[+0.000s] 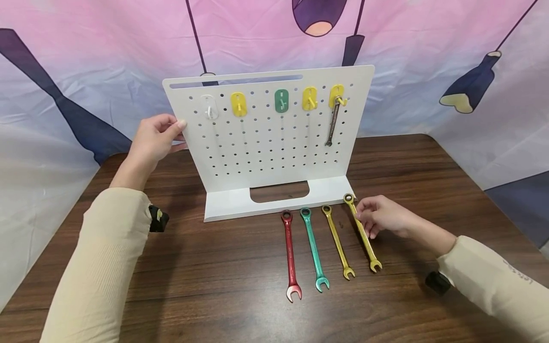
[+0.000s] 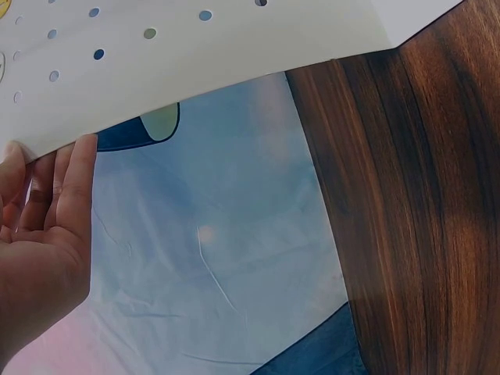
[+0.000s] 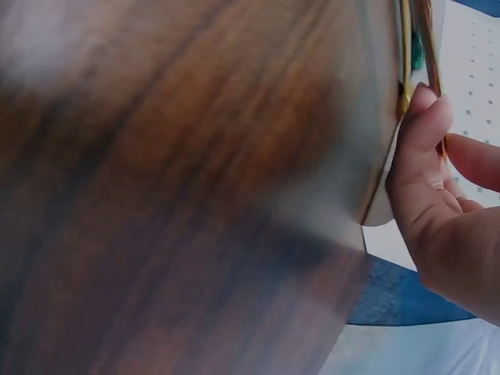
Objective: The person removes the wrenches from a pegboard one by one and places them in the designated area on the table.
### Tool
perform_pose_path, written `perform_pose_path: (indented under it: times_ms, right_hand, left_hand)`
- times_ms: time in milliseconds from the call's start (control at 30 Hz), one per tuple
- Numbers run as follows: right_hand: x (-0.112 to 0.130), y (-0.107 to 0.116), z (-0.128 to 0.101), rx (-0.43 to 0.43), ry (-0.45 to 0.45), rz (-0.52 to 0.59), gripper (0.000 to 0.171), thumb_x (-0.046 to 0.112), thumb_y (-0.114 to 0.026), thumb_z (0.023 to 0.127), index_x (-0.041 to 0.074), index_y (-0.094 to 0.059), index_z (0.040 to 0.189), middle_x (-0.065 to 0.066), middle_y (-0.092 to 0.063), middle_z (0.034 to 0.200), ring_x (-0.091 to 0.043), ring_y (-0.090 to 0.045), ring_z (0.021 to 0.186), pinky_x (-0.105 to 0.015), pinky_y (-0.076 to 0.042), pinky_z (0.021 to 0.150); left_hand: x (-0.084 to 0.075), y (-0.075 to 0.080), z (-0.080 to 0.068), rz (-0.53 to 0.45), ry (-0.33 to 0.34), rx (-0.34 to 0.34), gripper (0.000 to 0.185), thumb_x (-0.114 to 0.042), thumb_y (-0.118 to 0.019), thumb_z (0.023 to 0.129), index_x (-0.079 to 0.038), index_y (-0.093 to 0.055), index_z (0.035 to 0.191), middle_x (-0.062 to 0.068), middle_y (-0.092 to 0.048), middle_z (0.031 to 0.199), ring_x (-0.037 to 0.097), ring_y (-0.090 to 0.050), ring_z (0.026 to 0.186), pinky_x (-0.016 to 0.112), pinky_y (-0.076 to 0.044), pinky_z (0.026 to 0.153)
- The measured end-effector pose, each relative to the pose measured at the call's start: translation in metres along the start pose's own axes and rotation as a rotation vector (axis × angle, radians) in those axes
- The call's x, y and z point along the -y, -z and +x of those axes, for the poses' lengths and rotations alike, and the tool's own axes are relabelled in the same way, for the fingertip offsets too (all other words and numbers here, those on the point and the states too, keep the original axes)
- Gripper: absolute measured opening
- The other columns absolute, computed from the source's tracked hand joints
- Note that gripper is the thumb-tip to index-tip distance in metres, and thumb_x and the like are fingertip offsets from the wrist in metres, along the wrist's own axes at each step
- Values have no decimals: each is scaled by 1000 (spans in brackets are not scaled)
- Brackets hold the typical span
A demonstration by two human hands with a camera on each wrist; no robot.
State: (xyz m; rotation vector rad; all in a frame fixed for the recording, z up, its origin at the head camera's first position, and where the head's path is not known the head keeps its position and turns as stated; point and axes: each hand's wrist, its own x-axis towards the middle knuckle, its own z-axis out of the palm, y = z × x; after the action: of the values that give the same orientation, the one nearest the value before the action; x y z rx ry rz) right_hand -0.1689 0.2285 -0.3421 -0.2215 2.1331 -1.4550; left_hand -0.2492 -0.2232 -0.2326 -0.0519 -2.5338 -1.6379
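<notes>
A white pegboard [image 1: 266, 143] stands upright on a dark wooden table [image 1: 214, 295]. My left hand [image 1: 171, 131] grips its left edge, thumb on the front; the left wrist view shows the fingers [image 2: 74, 180] against that pegboard edge [image 2: 195, 55]. A dark wrench [image 1: 332, 121] hangs from the rightmost yellow hook [image 1: 337, 95]. In front of the board lie a red wrench [image 1: 289, 252], a green wrench [image 1: 313, 247] and two gold ones [image 1: 338, 240]. My right hand [image 1: 370, 220] pinches the shaft of the rightmost gold wrench [image 1: 369, 250], which lies on the table. That gold wrench [image 3: 405, 55] also shows beside the thumb in the right wrist view.
Along the board's top row, a white hook [image 1: 208, 106], a yellow hook [image 1: 238, 104], a green hook [image 1: 280, 100] and another yellow hook [image 1: 310, 98] hang bare. A pink and blue printed cloth [image 1: 429, 57] surrounds the table. The table's right edge [image 1: 472, 181] runs close by.
</notes>
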Motion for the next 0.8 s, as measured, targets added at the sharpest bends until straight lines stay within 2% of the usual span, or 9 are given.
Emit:
perform_pose_path:
  times_ms: [300, 500, 800]
  right_hand:
    - [-8, -3, 2, 28, -33, 26, 10, 0, -49, 92, -10, -48, 90, -10, -49, 66, -17, -54, 53, -27, -53, 45]
    - [-10, -4, 3, 12, -44, 16, 10, 0, -48, 92, -10, -49, 90, -10, -50, 66, -17, -54, 52, -27, -52, 44]
    - [-12, -4, 6, -21, -83, 4, 10, 0, -50, 91, -9, -50, 88, -11, -52, 65, -16, -54, 50, -26, -52, 42]
  left_hand:
    - [0, 0, -1, 4, -5, -4, 24, -30, -55, 90, -7, -57, 85, -3, -57, 84, 8, -57, 77, 20, -56, 71]
    - [1, 0, 0, 1, -20, 0, 20, -28, -55, 91, -9, -58, 83, -4, -58, 83, 7, -57, 75, 20, -56, 70]
    - [0, 0, 0, 0, -3, -1, 23, -30, -55, 90, -8, -57, 85, -4, -57, 84, 7, -57, 76, 18, -56, 69]
